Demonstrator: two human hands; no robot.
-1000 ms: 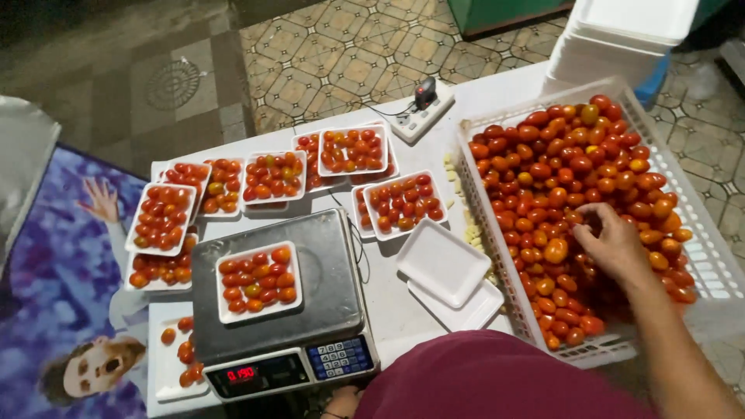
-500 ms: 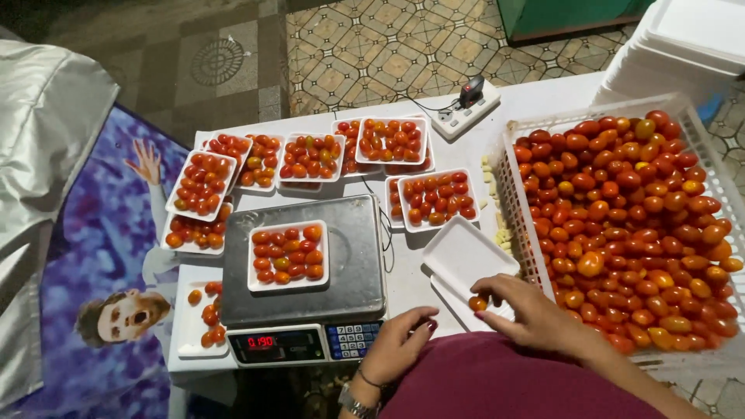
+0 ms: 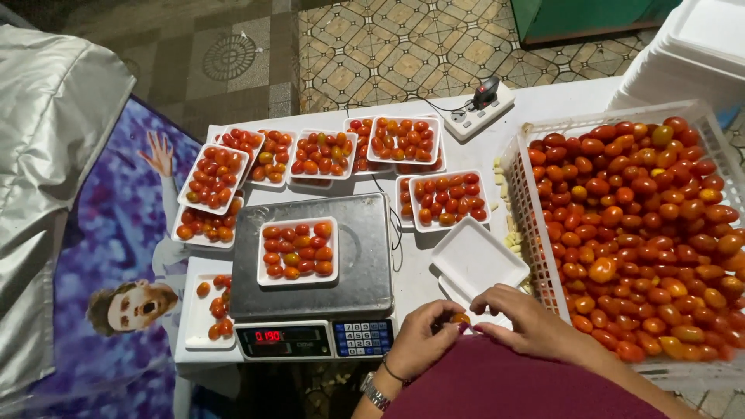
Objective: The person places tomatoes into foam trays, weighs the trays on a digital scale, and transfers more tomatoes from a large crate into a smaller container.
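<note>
Hidden: I see my wrists cut off behind the maroon lap [image 3: 512, 384].
Left hand [image 3: 423, 337]: curled, fingertips pinching a small tomato [image 3: 461, 318].
Right hand [image 3: 528, 322]: fingers bent, touching that tomato; empty tray [image 3: 477, 260] just above.

Both hands, left [image 3: 423, 337] and right [image 3: 521, 326], met over one tomato [image 3: 461, 318], beside empty trays [image 3: 477, 260], a scale [image 3: 310, 271], a full crate [image 3: 535, 209].

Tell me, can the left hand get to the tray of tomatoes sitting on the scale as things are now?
Probably yes. The left hand sits at the scale's near right corner, fingers around a small tomato. The tray lies open on the platform with nothing above it, though the hand is not free.
</note>
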